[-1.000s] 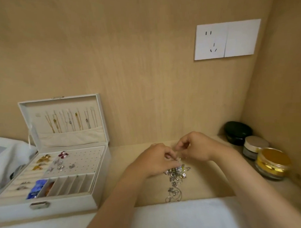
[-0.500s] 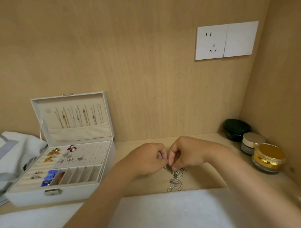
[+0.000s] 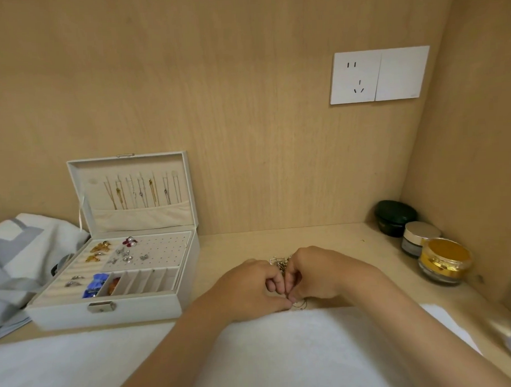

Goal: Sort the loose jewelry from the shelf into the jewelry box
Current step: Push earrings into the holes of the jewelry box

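Now both hands meet mid-shelf (image 3: 238,243), right of box (image 3: 113,311). L hand (image 3: 249,286) and R hand (image 3: 318,273) knuckle to knuckle, fingertips (image 3: 284,302) pinched together on thin silver wire of jewelry tangle (image 3: 280,263). Both grips clamped on tangle: metal bits poke up between hands at far side, a loop (image 3: 301,305) sticks out at near side by edge of white cloth (image 3: 282,345). Rest of tangle hidden under hands.

Box open, lid (image 3: 132,194) upright against back wall, chains (image 3: 141,191) hung inside lid. Box tray: gold pcs (image 3: 99,248) at far left, red-white pc (image 3: 130,241) next to them, small silver studs (image 3: 126,255) on pegged panel, rings (image 3: 73,280) in rolls at left, blue pc (image 3: 96,282) and an orange pc (image 3: 114,285) in front slots; other slots to right look bare. Latch (image 3: 102,307) on box front.

Left of box: grey-white fabric (image 3: 22,256). Far right of box, in shelf corner: dark jar (image 3: 395,217), silver-lid jar (image 3: 418,237), gold-lid jar (image 3: 445,259), in a row. Socket (image 3: 379,74) on wall above, right of box.
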Motion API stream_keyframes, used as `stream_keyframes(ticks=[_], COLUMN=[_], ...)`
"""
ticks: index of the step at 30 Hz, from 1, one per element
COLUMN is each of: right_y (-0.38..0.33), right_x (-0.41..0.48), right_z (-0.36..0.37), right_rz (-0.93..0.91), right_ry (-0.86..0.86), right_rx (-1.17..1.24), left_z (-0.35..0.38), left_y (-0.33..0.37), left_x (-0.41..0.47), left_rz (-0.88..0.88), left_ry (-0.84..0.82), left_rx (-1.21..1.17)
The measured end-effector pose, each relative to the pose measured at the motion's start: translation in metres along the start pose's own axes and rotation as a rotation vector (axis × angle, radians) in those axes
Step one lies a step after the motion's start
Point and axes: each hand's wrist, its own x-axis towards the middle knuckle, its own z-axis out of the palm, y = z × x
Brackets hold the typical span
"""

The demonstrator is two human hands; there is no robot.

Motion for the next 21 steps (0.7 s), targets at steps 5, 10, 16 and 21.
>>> stream_keyframes(ticks=[5, 10, 16, 21], right_y=[0.003, 0.006, -0.002, -0.008], right_x=[0.000, 0.000, 0.001, 0.002], right_z=[0.002, -0.006, -0.006, -0.012], right_rz=[-0.018, -0.071, -0.124, -0.142], right_ry=[0.007, 0.199, 0.315, 0.383], right_rx=[0.074, 0.454, 0.873, 1.191], left_z=[0.002, -0.001, -0.008, -0.026], left_y=[-0.003, 0.002, 0.014, 0.019], left_x=[-0.003, -0.001, -0.003, -0.006], left_rz=[0.022, -0.070, -0.076, -0.132], left_ry=[0.041, 0.134, 0.190, 0.232], left_rx=[-0.094, -0.488, -0.729, -0.845])
